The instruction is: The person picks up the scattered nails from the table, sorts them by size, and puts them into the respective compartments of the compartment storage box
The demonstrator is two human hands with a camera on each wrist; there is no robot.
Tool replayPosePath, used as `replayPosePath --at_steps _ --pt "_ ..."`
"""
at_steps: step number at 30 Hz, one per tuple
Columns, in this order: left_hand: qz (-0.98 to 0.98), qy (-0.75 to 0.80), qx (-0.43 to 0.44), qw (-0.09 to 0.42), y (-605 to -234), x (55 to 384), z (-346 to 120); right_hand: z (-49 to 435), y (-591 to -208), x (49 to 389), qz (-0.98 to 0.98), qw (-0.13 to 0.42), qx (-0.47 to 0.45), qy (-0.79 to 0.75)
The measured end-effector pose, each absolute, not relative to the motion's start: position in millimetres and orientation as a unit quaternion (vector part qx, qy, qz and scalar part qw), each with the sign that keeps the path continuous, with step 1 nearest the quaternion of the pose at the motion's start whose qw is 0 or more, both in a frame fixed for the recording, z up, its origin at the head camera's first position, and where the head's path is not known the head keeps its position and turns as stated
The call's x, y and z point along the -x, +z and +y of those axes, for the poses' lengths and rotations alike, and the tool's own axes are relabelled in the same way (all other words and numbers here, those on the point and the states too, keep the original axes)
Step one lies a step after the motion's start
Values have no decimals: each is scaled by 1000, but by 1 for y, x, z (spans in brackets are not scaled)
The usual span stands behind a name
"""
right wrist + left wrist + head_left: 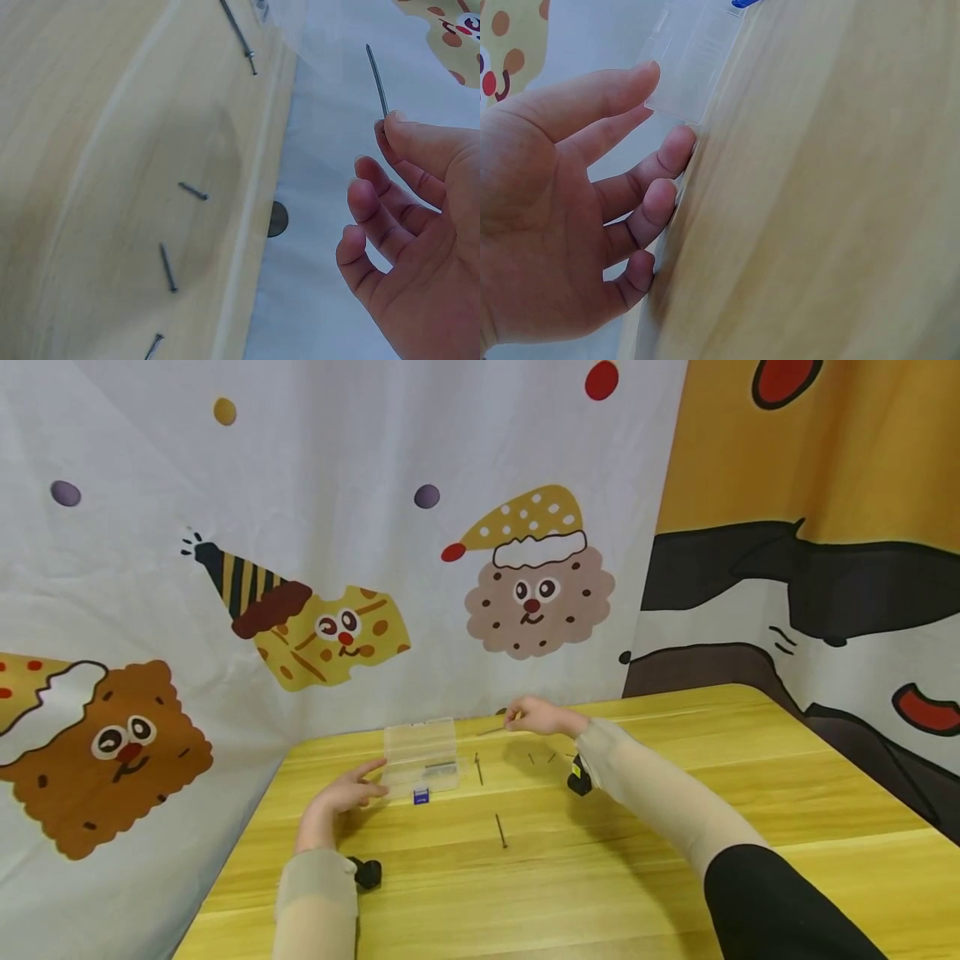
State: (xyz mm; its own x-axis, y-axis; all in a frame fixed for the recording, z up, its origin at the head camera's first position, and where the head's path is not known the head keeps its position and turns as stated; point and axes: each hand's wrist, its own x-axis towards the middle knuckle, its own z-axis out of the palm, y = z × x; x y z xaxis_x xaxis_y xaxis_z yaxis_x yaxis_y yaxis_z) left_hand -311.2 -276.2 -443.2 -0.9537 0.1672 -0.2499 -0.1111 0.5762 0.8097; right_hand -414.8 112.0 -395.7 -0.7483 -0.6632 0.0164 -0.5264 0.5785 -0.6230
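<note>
My right hand (536,717) is raised over the far side of the table, pinching a long nail (377,81) between thumb and forefinger. The nail's pointed end sticks out away from the fingers. Beside a clear plastic box (420,742) with its lid raised, my left hand (348,793) has its fingers loosely extended. Its thumb tip (651,75) is right at the box's end, and the other fingertips rest by the tabletop. Some nails (440,766) lie inside the box. A blue piece (421,796) shows at the box's front edge.
A long nail (501,832) lies mid-table, and more long nails (480,769) are right of the box. Several short nails (168,268) are scattered farther right. A patterned curtain (360,527) hangs behind the table's (585,893) back edge. Black devices (367,873) sit at the wrists.
</note>
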Motion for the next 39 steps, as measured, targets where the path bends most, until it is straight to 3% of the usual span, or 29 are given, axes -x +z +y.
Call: replayPosePath --at_steps 16,39 --pt "883 443 -21 150 -445 315 -281 79 -384 418 869 111 350 -330" --pt "879 455 -24 138 -444 309 -275 26 -414 421 874 86 349 -326"
